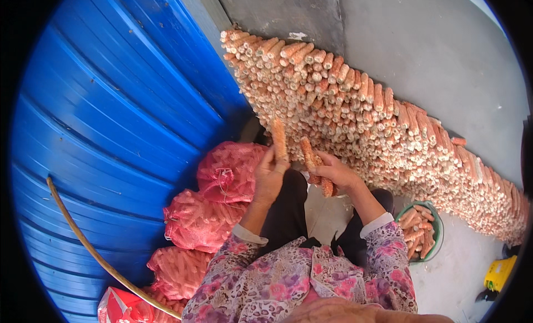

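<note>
1. Orange-pink corn cobs form a broad stack (344, 112) against the grey wall (433, 56), laid close with their ends facing the person; judging by its spread, much of the stacking looks done.
2. Along the top edge the rows are fairly even, though one stray cob (458, 141) lies on top toward the right.
3. Fingers of the left hand (269, 176) are closed around a single cob (279, 138), in front of the stack and not yet placed; whether its tip touches the pile, I cannot tell.
4. Gripped in the right hand (337, 173) is a small bunch of cobs (327, 187), at least two, also unplaced.
5. Plenty seems left: pink mesh bags (197, 220) beside the blue wall (122, 101) bulge with cobs, and the green bucket (439, 229) at the right holds more loose ones.
</note>
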Action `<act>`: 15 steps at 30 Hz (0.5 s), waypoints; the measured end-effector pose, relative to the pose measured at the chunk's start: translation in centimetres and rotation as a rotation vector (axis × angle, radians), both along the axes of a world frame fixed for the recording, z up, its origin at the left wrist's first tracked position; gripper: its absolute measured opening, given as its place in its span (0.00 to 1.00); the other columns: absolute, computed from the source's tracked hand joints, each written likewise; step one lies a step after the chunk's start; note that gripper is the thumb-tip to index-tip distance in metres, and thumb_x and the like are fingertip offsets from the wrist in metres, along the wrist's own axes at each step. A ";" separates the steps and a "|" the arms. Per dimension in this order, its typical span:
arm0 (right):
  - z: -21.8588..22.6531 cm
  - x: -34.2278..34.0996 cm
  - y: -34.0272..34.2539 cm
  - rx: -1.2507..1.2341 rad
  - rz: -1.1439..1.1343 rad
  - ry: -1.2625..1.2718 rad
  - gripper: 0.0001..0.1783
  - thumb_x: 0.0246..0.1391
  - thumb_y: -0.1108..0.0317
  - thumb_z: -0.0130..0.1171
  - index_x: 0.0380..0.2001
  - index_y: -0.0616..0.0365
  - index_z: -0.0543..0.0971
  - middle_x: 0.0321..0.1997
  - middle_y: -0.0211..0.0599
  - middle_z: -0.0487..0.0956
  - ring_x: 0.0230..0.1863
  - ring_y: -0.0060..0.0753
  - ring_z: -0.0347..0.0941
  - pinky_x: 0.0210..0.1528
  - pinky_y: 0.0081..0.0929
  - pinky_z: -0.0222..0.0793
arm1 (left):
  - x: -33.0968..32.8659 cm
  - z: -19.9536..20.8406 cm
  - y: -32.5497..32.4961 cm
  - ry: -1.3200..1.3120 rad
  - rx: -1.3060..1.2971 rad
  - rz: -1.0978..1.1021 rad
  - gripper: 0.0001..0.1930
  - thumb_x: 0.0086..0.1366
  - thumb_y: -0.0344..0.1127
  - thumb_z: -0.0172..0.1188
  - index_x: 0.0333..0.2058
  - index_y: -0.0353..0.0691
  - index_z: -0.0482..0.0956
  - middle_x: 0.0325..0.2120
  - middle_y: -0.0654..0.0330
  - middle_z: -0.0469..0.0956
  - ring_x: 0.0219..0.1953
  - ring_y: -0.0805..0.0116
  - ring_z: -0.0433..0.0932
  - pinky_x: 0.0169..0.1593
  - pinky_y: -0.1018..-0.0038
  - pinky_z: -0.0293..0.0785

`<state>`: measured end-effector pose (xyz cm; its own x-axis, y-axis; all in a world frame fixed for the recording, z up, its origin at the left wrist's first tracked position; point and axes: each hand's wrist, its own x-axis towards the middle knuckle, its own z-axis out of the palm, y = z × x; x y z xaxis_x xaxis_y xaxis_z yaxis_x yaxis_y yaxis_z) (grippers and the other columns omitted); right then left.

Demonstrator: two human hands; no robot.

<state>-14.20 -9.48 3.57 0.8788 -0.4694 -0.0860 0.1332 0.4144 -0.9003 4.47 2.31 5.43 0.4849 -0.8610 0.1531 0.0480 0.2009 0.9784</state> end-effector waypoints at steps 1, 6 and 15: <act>-0.5 -0.2 -0.9 0.007 0.001 0.004 0.28 0.60 0.64 0.64 0.59 0.61 0.67 0.41 0.36 0.78 0.36 0.28 0.78 0.39 0.32 0.79 | 1.1 1.6 -0.1 -0.117 0.101 0.113 0.23 0.72 0.29 0.59 0.64 0.35 0.70 0.45 0.65 0.79 0.43 0.78 0.79 0.46 0.81 0.78; -6.5 -2.1 -4.1 -0.167 -0.103 0.262 0.23 0.56 0.65 0.62 0.53 0.62 0.72 0.35 0.36 0.80 0.35 0.27 0.78 0.36 0.28 0.74 | 7.3 8.3 -3.9 -0.450 -0.043 0.266 0.23 0.73 0.31 0.59 0.62 0.29 0.67 0.45 0.55 0.78 0.40 0.71 0.81 0.43 0.74 0.83; -7.0 -1.1 -7.2 -0.068 -0.038 0.150 0.23 0.59 0.67 0.64 0.54 0.63 0.71 0.33 0.35 0.79 0.31 0.26 0.76 0.35 0.28 0.73 | 18.0 18.7 -20.3 -1.202 -0.006 0.696 0.12 0.63 0.39 0.66 0.40 0.37 0.81 0.34 0.49 0.84 0.36 0.50 0.83 0.42 0.60 0.78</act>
